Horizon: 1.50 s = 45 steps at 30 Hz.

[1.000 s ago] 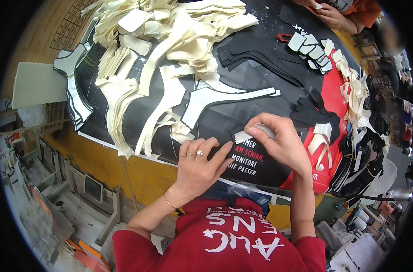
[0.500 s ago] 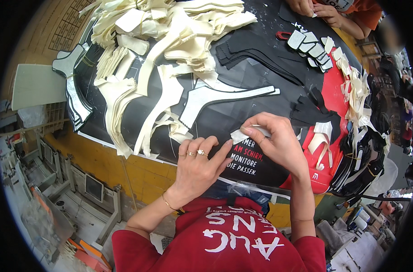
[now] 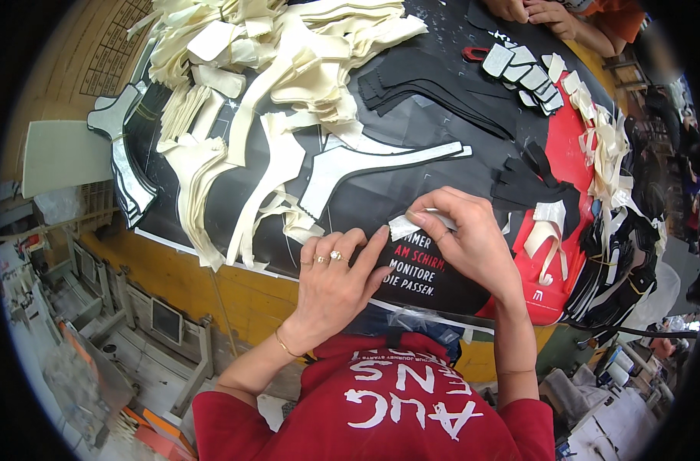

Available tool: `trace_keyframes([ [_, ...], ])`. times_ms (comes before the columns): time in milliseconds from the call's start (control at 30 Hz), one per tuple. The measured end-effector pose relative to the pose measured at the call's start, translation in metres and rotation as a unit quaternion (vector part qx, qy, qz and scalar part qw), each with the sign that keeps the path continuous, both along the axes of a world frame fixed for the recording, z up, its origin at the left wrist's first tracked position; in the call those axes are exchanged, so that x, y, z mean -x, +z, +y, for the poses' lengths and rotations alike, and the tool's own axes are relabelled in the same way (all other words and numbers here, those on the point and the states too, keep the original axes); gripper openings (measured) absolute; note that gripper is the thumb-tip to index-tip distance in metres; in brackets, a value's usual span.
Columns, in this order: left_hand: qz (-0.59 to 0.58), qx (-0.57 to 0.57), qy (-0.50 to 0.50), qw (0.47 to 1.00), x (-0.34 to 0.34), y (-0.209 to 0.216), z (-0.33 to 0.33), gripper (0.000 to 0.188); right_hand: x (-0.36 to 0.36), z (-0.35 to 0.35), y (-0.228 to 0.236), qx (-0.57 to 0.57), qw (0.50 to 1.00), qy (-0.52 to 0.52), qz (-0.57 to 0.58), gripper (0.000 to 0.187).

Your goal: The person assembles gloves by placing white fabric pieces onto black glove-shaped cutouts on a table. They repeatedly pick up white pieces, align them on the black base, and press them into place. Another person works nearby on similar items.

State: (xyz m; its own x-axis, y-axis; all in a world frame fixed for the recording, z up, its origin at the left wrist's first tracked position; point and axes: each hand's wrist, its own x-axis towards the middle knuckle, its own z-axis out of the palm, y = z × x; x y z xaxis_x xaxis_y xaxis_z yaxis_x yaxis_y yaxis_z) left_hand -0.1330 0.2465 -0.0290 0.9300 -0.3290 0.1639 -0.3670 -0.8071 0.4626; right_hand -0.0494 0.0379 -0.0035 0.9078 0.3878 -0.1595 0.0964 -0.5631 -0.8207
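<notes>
A small white fabric piece (image 3: 403, 227) lies at the near middle of the black printed table cover (image 3: 453, 286). My right hand (image 3: 473, 244) pinches it between thumb and fingers. My left hand (image 3: 330, 276), wearing rings and a bracelet, rests on the cover just left of it. Its index fingertip is by the end of the piece, its thumb is apart, and it holds nothing. Beyond my hands lies a white Y-shaped piece with black edging (image 3: 342, 169). Stacked cream cut pieces (image 3: 196, 165) stand left of it.
A large heap of cream pieces (image 3: 304, 54) covers the far left. Black strips (image 3: 434, 96) lie at far middle, and small white pads (image 3: 522, 73) at far right. Cream strips (image 3: 548, 230) lie on a red area. Across the table, another person's hands (image 3: 534, 14) are at work.
The view has shifted slightly. My right hand still pinches the white piece, and my left hand stays beside it with hardly any movement.
</notes>
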Motion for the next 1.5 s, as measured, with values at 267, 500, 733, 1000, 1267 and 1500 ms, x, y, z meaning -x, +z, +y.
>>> trace_keyframes([
  [267,0.0,-0.016,-0.016,1.0,-0.002,0.002,0.001,0.049,0.003,0.002,0.0,0.024,0.999,0.004,-0.026,0.01],
  [500,-0.015,-0.029,-0.016,0.999,-0.003,0.004,-0.003,0.051,0.004,0.004,-0.001,0.022,0.998,-0.005,-0.055,0.011],
  [733,-0.014,-0.048,-0.029,0.998,-0.004,0.006,-0.002,0.052,0.009,0.007,-0.004,0.027,0.997,-0.03,-0.061,0.011],
  [1000,-0.017,-0.041,-0.023,0.999,-0.004,0.006,-0.003,0.05,0.012,0.008,-0.007,0.037,0.995,-0.029,-0.086,0.01],
  [1267,0.017,-0.033,-0.013,0.999,-0.006,0.009,-0.002,0.055,0.012,0.008,-0.007,0.053,0.995,-0.021,-0.085,0.011],
  [1500,0.041,-0.055,-0.024,0.997,-0.01,0.014,-0.008,0.06,0.015,0.009,-0.009,0.054,0.993,-0.027,-0.102,0.011],
])
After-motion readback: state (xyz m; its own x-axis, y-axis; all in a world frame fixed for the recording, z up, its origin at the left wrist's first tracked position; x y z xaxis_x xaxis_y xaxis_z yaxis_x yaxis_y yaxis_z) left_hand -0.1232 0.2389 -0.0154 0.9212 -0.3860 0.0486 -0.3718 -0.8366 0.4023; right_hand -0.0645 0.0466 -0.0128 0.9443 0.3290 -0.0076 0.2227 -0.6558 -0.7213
